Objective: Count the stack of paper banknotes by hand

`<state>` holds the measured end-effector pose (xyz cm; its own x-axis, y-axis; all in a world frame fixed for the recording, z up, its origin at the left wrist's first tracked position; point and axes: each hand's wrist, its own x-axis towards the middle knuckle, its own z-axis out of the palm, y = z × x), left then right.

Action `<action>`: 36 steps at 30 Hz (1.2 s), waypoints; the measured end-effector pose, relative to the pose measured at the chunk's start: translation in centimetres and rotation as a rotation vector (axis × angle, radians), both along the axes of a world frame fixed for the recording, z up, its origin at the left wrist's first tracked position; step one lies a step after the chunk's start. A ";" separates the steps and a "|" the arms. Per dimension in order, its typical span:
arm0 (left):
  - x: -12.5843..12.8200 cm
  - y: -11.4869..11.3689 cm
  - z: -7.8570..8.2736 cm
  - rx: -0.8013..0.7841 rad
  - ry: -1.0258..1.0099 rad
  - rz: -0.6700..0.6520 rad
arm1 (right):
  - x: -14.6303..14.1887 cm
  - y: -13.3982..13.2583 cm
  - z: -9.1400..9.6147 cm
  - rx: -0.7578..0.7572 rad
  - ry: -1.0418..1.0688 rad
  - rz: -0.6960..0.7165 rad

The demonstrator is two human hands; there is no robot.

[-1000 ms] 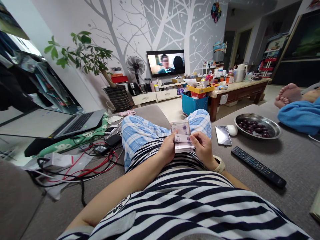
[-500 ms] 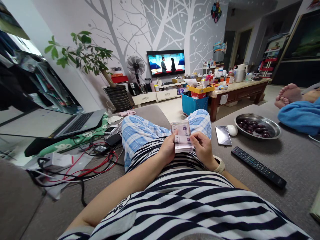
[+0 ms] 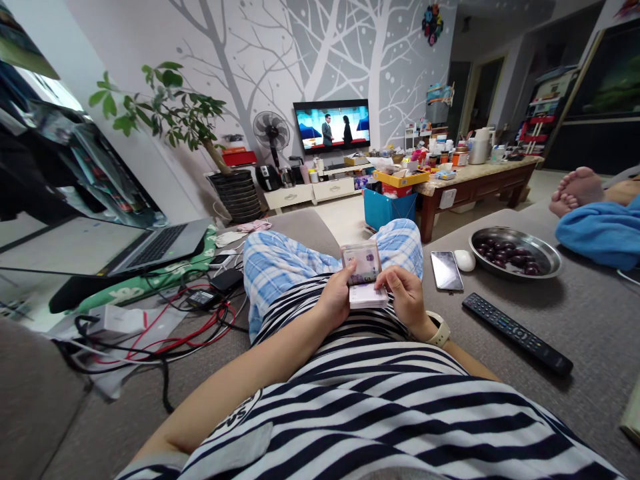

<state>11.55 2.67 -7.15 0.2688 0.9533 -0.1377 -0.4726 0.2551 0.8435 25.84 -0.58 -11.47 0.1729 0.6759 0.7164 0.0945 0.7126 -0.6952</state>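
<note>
A stack of banknotes (image 3: 364, 257), purplish and folded over in the middle, is held above my lap. My left hand (image 3: 336, 295) is closed round its left side, with the thumb lying on top of the notes. At the right edge, my right hand (image 3: 406, 297) has its fingers curled against the notes near the fold. Its fingertips partly hide that edge, and a pale watch (image 3: 440, 331) is on that wrist. The lower part of the stack shows paler note ends.
On the sofa to the right lie a phone (image 3: 447, 271), a white mouse (image 3: 465, 261), a remote control (image 3: 517, 333) and a steel bowl (image 3: 554, 267) of dark round fruit. Another person's foot (image 3: 575, 190) is beyond. Tangled cables (image 3: 165, 347) and a laptop (image 3: 163, 245) are at left.
The raised note between my hands has gone down, and the fold of the stack now shows more plainly. My right fingers have shifted slightly; my left hand stays in place.
</note>
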 end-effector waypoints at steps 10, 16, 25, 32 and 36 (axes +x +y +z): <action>-0.3 -0.5 0.6 0.059 0.043 -0.019 | -0.4 0.3 0.5 -0.159 0.118 -0.153; -0.3 -0.7 1.0 0.088 0.070 -0.016 | 0.0 0.7 0.4 -0.202 0.100 -0.119; 0.0 -0.2 0.6 0.029 0.048 -0.002 | -0.2 0.5 0.5 -0.194 0.087 -0.129; 0.0 0.3 0.1 -0.018 -0.024 -0.013 | -0.2 0.3 0.4 -0.136 0.063 -0.129; -0.1 0.3 0.0 -0.022 -0.025 -0.016 | -0.3 0.2 0.4 -0.117 0.046 -0.104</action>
